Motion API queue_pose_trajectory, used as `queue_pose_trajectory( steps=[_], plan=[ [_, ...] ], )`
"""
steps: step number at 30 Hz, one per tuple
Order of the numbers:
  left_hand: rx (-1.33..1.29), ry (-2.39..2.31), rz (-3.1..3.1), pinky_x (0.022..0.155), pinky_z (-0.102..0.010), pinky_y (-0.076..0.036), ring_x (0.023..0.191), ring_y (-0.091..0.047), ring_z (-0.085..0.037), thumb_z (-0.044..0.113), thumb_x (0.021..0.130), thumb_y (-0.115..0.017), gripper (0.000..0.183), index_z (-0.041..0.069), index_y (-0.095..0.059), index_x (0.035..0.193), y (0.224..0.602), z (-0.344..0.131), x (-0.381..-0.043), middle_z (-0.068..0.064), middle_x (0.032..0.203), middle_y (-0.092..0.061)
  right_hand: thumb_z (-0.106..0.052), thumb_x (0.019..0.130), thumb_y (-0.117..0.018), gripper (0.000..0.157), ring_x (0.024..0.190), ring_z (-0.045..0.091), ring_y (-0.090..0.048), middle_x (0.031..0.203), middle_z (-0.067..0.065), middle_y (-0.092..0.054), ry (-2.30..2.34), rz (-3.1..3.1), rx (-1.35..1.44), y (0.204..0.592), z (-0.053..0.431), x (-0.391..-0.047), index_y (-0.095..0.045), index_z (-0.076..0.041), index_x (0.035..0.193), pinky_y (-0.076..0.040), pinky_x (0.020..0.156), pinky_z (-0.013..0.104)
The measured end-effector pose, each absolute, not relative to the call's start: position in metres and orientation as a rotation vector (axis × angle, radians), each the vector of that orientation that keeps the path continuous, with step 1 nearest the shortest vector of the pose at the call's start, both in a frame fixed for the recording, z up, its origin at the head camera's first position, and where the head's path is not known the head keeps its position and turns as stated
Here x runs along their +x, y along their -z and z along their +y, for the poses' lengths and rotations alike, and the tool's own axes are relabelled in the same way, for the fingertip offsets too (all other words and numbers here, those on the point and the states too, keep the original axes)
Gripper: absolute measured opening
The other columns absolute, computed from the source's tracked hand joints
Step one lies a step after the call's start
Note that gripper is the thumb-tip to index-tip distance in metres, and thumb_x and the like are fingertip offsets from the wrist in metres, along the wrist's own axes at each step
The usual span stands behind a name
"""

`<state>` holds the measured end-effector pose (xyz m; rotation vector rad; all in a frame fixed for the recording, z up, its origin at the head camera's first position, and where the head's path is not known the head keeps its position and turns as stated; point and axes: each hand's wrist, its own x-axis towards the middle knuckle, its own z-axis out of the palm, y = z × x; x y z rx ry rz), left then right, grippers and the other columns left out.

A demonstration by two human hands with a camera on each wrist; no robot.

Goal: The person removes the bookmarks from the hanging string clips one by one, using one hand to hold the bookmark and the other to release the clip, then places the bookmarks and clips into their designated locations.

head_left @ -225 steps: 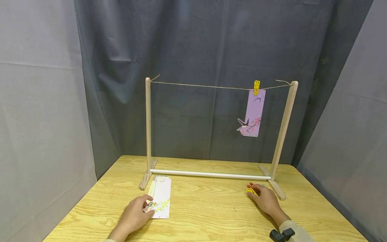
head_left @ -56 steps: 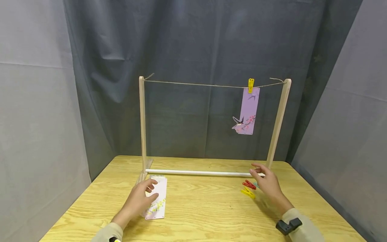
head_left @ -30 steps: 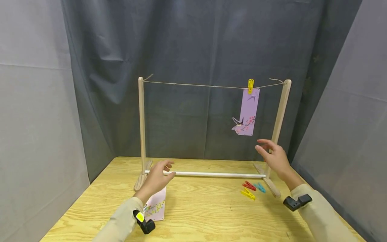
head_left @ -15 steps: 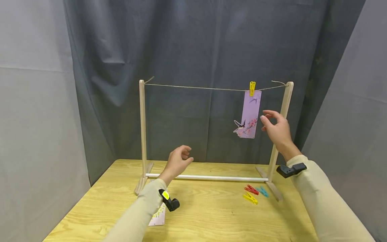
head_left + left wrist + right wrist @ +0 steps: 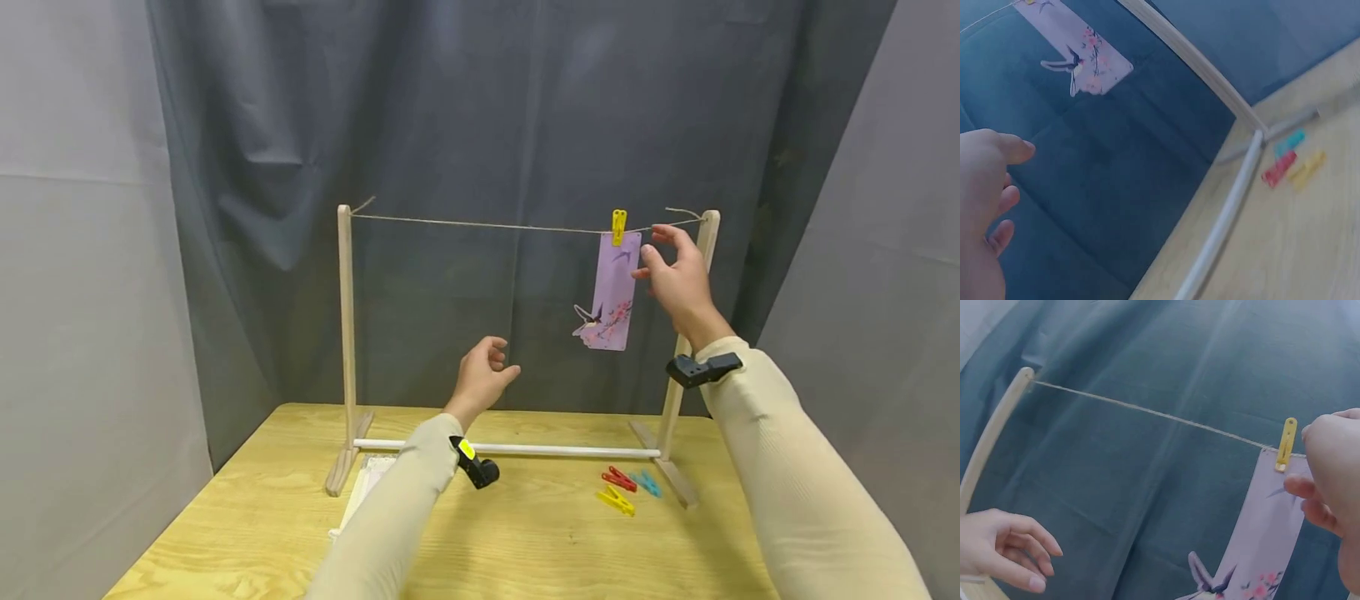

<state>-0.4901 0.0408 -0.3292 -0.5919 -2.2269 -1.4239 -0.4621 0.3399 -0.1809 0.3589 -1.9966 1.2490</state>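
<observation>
A purple bookmark (image 5: 613,287) with a swallow and pink blossoms hangs from a string (image 5: 480,223), held by a yellow clothespin (image 5: 618,227). Close by its upper right edge is my right hand (image 5: 684,287), thumb and fingers apart and holding nothing. In the head view some fingertips overlap the bookmark's edge; I cannot tell whether they touch. My left hand (image 5: 482,382) is in the air, lower and left of the bookmark, its fingers loosely bent around nothing. In the right wrist view, the clothespin (image 5: 1285,444) is just left of my right hand (image 5: 1338,481).
The string runs between two wooden posts (image 5: 347,325) joined by a white bar (image 5: 525,450). Red (image 5: 619,478), yellow (image 5: 617,501) and blue (image 5: 647,483) clothespins lie at the right of the table. A stack of bookmarks (image 5: 365,483) lies at left, partly behind my left sleeve.
My right hand has let go of the loose clothespins and risen to the hanging bookmark. My left hand has left the bookmark stack, moving up and right. The hanging bookmark stays clipped.
</observation>
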Motion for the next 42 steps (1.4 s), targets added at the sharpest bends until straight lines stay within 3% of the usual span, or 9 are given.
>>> queue_pose_trajectory(
  steps=[9,17,23,30,33,35,38,42],
  plan=[
    [-0.492,1.573,-2.147,0.094,-0.041,-0.054,0.118,-0.062,-0.03,0.016,0.091,-0.081,0.053,0.008,-0.057,0.138,0.31,0.093,-0.498,-0.015,0.129,-0.063,-0.03,0.111,-0.045,0.054,0.086,0.006,-0.07,0.16,0.01,-0.036,-1.327,-2.066,0.344,0.153,0.327,-0.475,-0.032,-0.013,0.161,-0.052,0.066,0.02],
    [-0.406,1.606,-2.117,0.104,-0.043,-0.047,0.128,-0.056,-0.03,0.016,0.087,-0.085,0.065,0.013,-0.053,0.143,0.3,0.131,-0.502,-0.01,0.138,-0.061,-0.028,0.112,-0.042,0.06,0.09,0.01,-0.071,0.168,0.013,-0.021,-1.412,-2.146,0.325,0.134,0.312,-0.474,-0.019,-0.014,0.165,-0.053,0.069,0.018],
    [-0.333,1.706,-2.071,0.105,-0.045,-0.047,0.128,-0.055,-0.031,0.018,0.084,-0.087,0.075,0.013,-0.048,0.147,0.303,0.149,-0.507,-0.011,0.141,-0.057,-0.023,0.111,-0.045,0.059,0.084,0.01,-0.071,0.161,0.022,-0.031,-1.482,-2.179,0.333,0.128,0.303,-0.474,-0.02,-0.008,0.163,-0.055,0.068,0.021],
    [-0.372,1.873,-2.031,0.105,-0.047,-0.046,0.134,-0.05,-0.036,0.013,0.082,-0.088,0.087,0.017,-0.041,0.155,0.315,0.164,-0.514,-0.012,0.15,-0.052,-0.02,0.111,-0.042,0.056,0.088,0.015,-0.071,0.158,0.024,-0.037,-1.447,-2.248,0.322,0.133,0.307,-0.472,-0.021,-0.007,0.162,-0.055,0.07,0.023],
    [-0.421,1.928,-2.013,0.104,-0.047,-0.047,0.133,-0.051,-0.035,0.01,0.083,-0.086,0.083,0.018,-0.044,0.154,0.32,0.171,-0.514,-0.011,0.145,-0.058,-0.021,0.111,-0.042,0.056,0.088,0.015,-0.071,0.158,0.025,-0.036,-1.44,-2.251,0.311,0.135,0.314,-0.47,-0.022,-0.008,0.162,-0.056,0.069,0.022],
    [-0.449,1.924,-2.0,0.099,-0.045,-0.051,0.125,-0.058,-0.029,0.009,0.084,-0.086,0.075,0.018,-0.049,0.149,0.321,0.175,-0.514,-0.008,0.132,-0.067,-0.022,0.111,-0.043,0.056,0.085,0.013,-0.072,0.157,0.025,-0.036,-1.441,-2.258,0.311,0.135,0.318,-0.469,-0.022,-0.008,0.162,-0.056,0.069,0.022],
    [-0.48,1.907,-1.943,0.083,-0.034,-0.054,0.096,-0.066,-0.016,0.003,0.084,-0.084,0.055,0.013,-0.06,0.133,0.321,0.18,-0.513,-0.001,0.099,-0.074,-0.023,0.111,-0.044,0.057,0.08,0.01,-0.071,0.156,0.027,-0.038,-1.441,-2.265,0.323,0.134,0.32,-0.469,-0.023,-0.009,0.162,-0.056,0.068,0.023],
    [-0.509,1.902,-1.866,0.061,-0.023,-0.046,0.066,-0.056,-0.007,-0.006,0.085,-0.077,0.031,0.007,-0.068,0.113,0.322,0.183,-0.513,0.0,0.081,-0.065,-0.022,0.112,-0.044,0.058,0.077,0.009,-0.071,0.155,0.028,-0.038,-1.426,-2.281,0.333,0.13,0.319,-0.468,-0.022,-0.007,0.163,-0.056,0.067,0.022]
  ],
)
